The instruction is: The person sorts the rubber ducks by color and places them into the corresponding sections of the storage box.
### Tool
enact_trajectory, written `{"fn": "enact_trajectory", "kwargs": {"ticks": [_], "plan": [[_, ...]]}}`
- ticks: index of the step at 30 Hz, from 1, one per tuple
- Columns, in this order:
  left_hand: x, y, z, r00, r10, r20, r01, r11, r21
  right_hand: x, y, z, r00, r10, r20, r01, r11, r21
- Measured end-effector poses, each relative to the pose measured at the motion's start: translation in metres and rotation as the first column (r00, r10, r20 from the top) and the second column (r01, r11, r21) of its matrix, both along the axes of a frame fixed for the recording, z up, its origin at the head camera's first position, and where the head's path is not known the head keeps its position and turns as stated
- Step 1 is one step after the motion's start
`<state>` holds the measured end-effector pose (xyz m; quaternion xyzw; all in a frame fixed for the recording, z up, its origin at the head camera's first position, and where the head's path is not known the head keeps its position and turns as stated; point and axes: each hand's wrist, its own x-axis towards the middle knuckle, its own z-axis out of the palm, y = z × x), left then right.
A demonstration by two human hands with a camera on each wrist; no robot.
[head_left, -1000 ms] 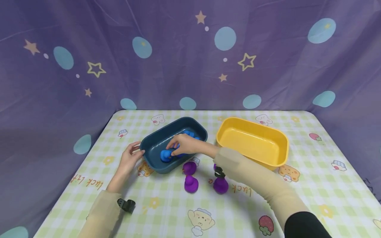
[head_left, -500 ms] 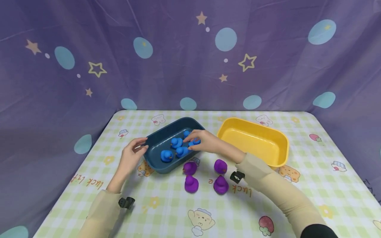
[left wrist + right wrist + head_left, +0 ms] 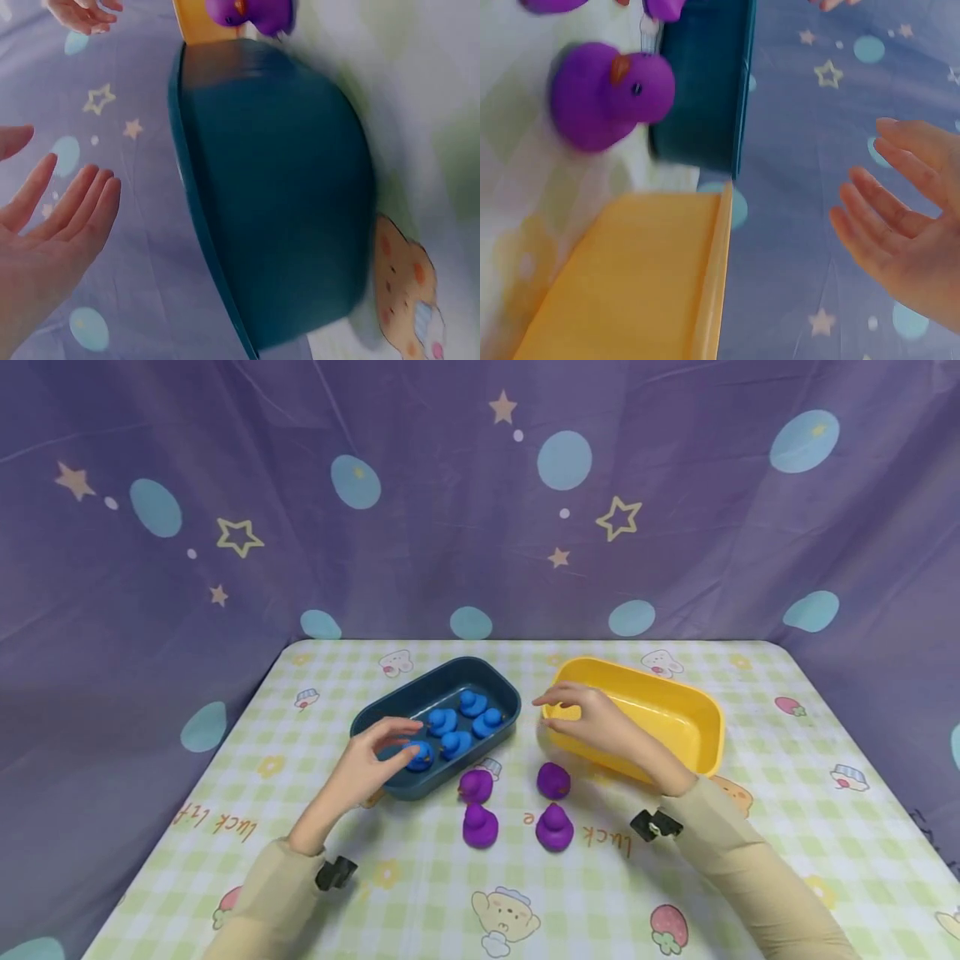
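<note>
In the head view, several blue rubber ducks [image 3: 472, 702] sit inside the dark teal bin [image 3: 382, 783] on the left. My left hand [image 3: 370, 762] hovers over this bin's near-left side, fingers apart and holding nothing; it partly covers one duck. My right hand [image 3: 596, 718] hangs above the left end of the yellow bin [image 3: 708, 752], its fingers spread around nothing. Several purple rubber ducks [image 3: 554, 828] stand on the cloth in front of the bins. Both wrist views show the hands above the rims, with a purple duck [image 3: 592, 97] near the yellow bin in the right one.
A green-checked tablecloth [image 3: 420, 902] with cartoon prints covers the table. Behind it hangs a purple curtain [image 3: 450, 560] with stars and dots. The two bins stand side by side, a narrow gap between them.
My right hand has left the teal bin's ducks and moved right to the yellow bin. My left hand has come off the teal bin's left end and shifted right over it.
</note>
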<state>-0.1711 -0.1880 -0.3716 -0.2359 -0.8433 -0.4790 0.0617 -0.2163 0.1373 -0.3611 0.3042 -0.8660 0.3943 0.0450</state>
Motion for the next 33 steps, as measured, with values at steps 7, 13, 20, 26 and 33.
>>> {"fn": "enact_trajectory", "kwargs": {"ticks": [7, 13, 20, 26, 33], "plan": [[0.007, 0.022, 0.005, 0.99, -0.134, 0.041, 0.134, 0.991, -0.005, 0.009, 0.034, -0.005, 0.997, -0.076, -0.031, 0.074, 0.996, -0.053], [0.002, 0.028, -0.01, 0.974, -0.225, 0.009, 0.225, 0.971, -0.087, 0.016, 0.055, -0.009, 0.988, -0.141, -0.06, 0.138, 0.989, -0.058], [0.007, 0.035, -0.014, 0.957, -0.277, 0.082, 0.288, 0.94, -0.182, 0.021, 0.081, -0.016, 0.975, -0.207, -0.08, 0.202, 0.977, -0.067], [0.011, 0.039, -0.014, 0.952, -0.276, 0.135, 0.303, 0.915, -0.267, 0.031, 0.103, -0.016, 0.961, -0.276, -0.034, 0.274, 0.96, -0.055], [0.015, 0.043, -0.016, 0.948, -0.265, 0.176, 0.311, 0.888, -0.339, 0.039, 0.123, -0.024, 0.931, -0.359, -0.061, 0.358, 0.933, -0.021]]}}
